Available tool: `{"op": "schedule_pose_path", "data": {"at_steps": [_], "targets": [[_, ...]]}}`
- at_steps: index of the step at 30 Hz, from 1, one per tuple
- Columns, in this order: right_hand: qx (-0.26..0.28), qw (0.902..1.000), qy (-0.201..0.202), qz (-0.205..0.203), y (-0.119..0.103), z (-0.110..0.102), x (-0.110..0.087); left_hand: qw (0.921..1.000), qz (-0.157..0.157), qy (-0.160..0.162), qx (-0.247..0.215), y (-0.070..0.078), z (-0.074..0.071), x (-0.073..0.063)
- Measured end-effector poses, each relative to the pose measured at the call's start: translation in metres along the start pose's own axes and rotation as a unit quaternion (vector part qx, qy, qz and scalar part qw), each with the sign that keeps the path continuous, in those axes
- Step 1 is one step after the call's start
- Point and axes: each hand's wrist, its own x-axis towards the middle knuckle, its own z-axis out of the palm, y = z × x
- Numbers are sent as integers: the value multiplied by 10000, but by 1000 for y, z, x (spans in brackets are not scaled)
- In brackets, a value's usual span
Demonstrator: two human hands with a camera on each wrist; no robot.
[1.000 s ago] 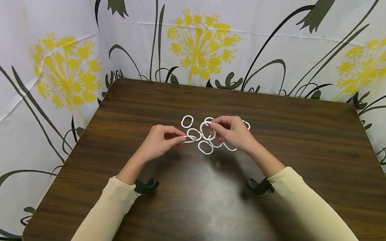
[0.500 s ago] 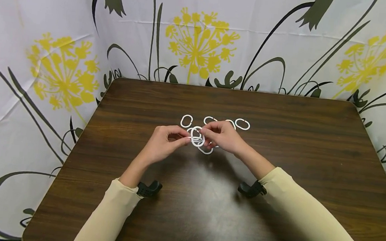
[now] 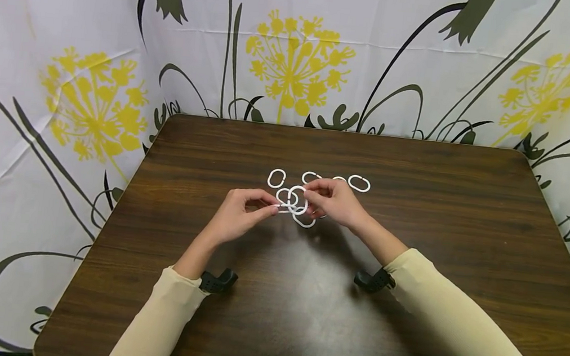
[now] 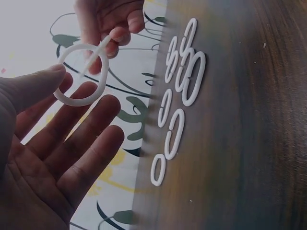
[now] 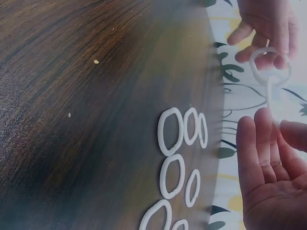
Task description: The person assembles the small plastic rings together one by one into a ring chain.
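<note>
My left hand pinches a white plastic shower curtain ring between thumb and fingertips, its other fingers loosely spread. Opposite it, my right hand pinches a second white curtain ring by thumb and forefinger. Both rings are held above the table, and the right one crosses the left one and appears to pass through its loop. Where the right ring's gap lies is hard to make out. Beneath and behind the hands, several loose curtain rings lie flat, some partly hidden by the right hand.
The loose rings, among them a left one and a far right one, are on a dark wood table. A flower-printed curtain hangs along the table's back and left sides. Each wrist carries a black camera.
My right hand has moved left and slightly nearer, bringing its ring from beside the left ring to across it. My left hand has barely moved and keeps its pinch.
</note>
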Motion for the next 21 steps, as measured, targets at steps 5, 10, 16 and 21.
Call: {"op": "schedule_pose_path", "data": {"at_steps": [5,10,16,21], "targets": [[160,9999,51,-20,1,4,-3,9990,-320,-309,-34,-10,-2,-7],[260,9996,23,-91,-2,11,-4,9955,-615,-697,-193,-14,-2,-10],[588,9983,-7,20,-5,19,-4,9954,-713,-381,-515,-12,0,-10],[644,9979,-48,105,-6,21,-5,9928,-666,37,-1000,-6,2,-6]]}}
